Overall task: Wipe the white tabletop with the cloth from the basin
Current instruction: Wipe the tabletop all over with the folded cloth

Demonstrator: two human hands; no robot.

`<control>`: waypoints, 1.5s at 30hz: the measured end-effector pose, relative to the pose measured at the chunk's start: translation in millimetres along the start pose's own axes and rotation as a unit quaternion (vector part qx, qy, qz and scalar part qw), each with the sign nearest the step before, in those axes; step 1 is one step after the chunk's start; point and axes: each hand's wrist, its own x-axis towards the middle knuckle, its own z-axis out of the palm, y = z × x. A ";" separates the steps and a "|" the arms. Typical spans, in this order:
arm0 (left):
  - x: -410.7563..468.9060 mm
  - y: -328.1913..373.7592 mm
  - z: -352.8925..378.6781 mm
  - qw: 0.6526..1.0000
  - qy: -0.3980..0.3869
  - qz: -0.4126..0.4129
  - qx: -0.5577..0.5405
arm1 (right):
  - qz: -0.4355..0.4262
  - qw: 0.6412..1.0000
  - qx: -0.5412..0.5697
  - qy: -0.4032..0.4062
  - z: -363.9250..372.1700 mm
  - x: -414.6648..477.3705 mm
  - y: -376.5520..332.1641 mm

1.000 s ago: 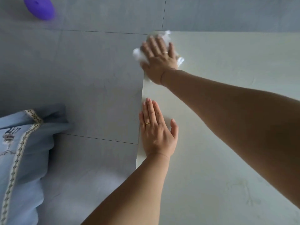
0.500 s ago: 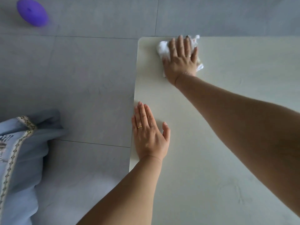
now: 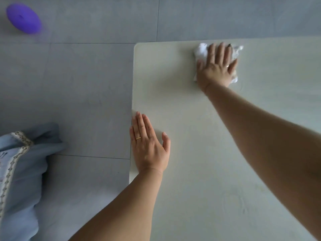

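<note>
A home, by the look — grey floor tiles, white tabletop, blue embroidered fabric.

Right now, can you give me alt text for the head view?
The right hand presses a white cloth flat on the white tabletop near its far edge. The left hand rests flat, empty, at the table's left edge.

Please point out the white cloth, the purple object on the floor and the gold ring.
white cloth (image 3: 201,51), head view, bunched left part.
purple object (image 3: 23,18), head view, its middle.
gold ring (image 3: 138,138), head view, the band.
</note>
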 end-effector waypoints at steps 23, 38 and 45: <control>1.1 -1.0 -1.2 1.000 0.004 0.007 0.002 | -0.248 0.967 -0.060 -0.025 8.4 -109.3 33.6; -2.3 -0.3 -2.9 1.000 0.003 0.015 0.007 | -0.229 0.971 -0.065 -0.034 4.5 -162.8 66.4; -1.0 -0.4 -1.4 0.999 -0.031 0.007 0.024 | 0.027 1.000 0.003 -0.004 6.2 -169.7 70.6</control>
